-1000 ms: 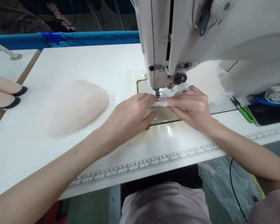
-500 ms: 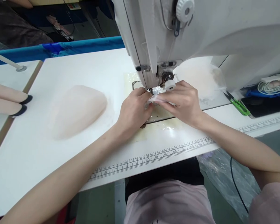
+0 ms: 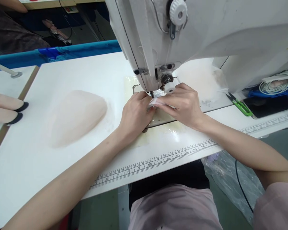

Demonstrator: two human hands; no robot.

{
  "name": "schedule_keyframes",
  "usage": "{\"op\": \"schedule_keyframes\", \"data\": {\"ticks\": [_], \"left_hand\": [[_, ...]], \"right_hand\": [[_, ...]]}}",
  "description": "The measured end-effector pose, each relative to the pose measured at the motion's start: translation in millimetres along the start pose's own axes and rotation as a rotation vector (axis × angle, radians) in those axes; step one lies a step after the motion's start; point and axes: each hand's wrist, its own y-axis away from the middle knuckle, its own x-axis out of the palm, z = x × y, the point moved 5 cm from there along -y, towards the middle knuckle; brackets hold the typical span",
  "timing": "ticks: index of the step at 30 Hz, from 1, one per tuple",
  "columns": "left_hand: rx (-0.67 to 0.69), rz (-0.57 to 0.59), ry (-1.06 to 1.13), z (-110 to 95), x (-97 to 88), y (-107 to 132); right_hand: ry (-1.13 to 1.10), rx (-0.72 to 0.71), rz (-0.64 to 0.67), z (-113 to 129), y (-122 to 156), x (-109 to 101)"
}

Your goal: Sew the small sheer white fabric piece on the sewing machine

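A small pale fabric piece (image 3: 158,103) is held at the needle area of the sewing machine (image 3: 206,32), pinched between the two hands just under the presser foot (image 3: 153,94). The left hand (image 3: 135,115) is curled with its fingertips closed on the near-left edge of the piece; the right hand (image 3: 184,107) is laid over the piece from the right, fingers flattened and pressed together on it. How much of the piece lies under the foot cannot be told, since the fingers cover it, and no finished seam can be made out. The piece is judged to be only at the point of being positioned: the stitching appears not yet done or barely begun. A heap of sheer pinkish fabric (image 3: 76,116) is seen well to the left on the table (image 3: 62,73), apart from the hands, and a second heap (image 3: 201,76) lies behind the right hand beside the machine; which of these is worked and which is waiting cannot be told. Green snips (image 3: 240,105) lie to the right, untouched. A ruler strip (image 3: 158,159) runs along the near edge of the table.
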Motion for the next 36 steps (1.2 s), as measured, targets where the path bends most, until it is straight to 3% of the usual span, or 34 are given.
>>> {"op": "schedule_keyframes", "data": {"ticks": [15,20,25,29,36], "left_hand": [[0.095,0.073,0.083,-0.6,-4.3,-1.2],[0.267,0.193,0.049,-4.4,-15.4,3.0],[0.453,0.039,-0.152,-15.7,-16.6,25.5],[0.447,-0.018,-0.276,-21.3,-18.0,40.5],[0.435,0.052,-0.236,-21.0,-20.9,46.0]], "right_hand": [[-0.032,-0.043,-0.153,-2.4,2.8,0.0],[-0.077,-0.09,-0.079,1.0,8.2,-3.8],[-0.038,-0.306,0.088,13.1,20.9,-8.2],[-0.04,-0.409,0.195,20.3,26.6,-6.9],[-0.072,-0.386,0.222,21.2,25.3,-4.5]]}}
